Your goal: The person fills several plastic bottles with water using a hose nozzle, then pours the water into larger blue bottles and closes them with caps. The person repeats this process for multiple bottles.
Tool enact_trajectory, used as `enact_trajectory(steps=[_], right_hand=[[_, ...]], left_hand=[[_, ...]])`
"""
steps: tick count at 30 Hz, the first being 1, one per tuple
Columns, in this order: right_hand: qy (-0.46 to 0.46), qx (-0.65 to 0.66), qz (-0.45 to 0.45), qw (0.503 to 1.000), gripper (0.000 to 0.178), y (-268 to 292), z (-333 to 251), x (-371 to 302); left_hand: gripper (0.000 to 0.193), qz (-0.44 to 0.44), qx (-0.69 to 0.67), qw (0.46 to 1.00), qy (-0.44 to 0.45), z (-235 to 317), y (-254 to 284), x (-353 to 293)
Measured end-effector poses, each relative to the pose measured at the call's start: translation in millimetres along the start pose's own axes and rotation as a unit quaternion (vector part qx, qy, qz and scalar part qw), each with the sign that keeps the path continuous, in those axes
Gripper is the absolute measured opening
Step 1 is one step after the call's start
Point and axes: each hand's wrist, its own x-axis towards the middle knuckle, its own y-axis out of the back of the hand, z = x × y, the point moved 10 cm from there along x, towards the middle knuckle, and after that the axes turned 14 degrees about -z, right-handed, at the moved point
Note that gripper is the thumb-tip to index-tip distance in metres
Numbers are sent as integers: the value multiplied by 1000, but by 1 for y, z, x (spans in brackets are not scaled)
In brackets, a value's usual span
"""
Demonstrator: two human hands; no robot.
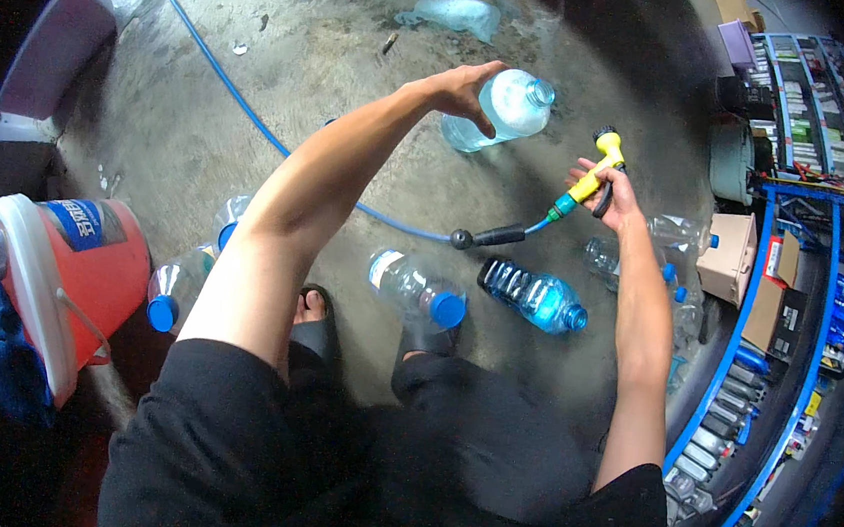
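Pale-blue plastic, the bottle (514,109) gripped by the left hand (463,88) slants its long axis, neck rightward, toward the right hand (622,193), which loosely holds a yellow spray gun (584,185)

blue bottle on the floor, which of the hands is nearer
Right. The right hand, holding the spray gun, is beyond the blue bottle and right; the left hand, gripping a clear bottle, is farther, beyond and left.

Glare whitened the far left, dark shadow filled the near left, and fisheye distortion bowed the right-hand shelves (832,259).
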Motion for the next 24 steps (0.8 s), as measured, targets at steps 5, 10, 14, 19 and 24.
enact_trajectory(steps=[5, 10, 14, 19, 24], right_hand=[[-22, 31, 69, 997, 43, 67, 51, 44], [9, 79, 74, 994, 51, 113, 94, 4], [111, -227, 145, 957, 74, 103, 138, -126], [240, -294, 102, 920, 130, 2, 232, -198], [316, -247, 109, 910, 128, -28, 222, -170]], left_hand=[[120, 32, 31, 999, -24, -4, 2, 1], [124, 12, 23, 1000, -2, -13, 0, 4], [117, 14, 81, 996, -34, -2, 3, 4], [114, -9, 100, 994, -49, 9, 0, 5], [111, -22, 47, 998, -39, 23, -13, -6]])
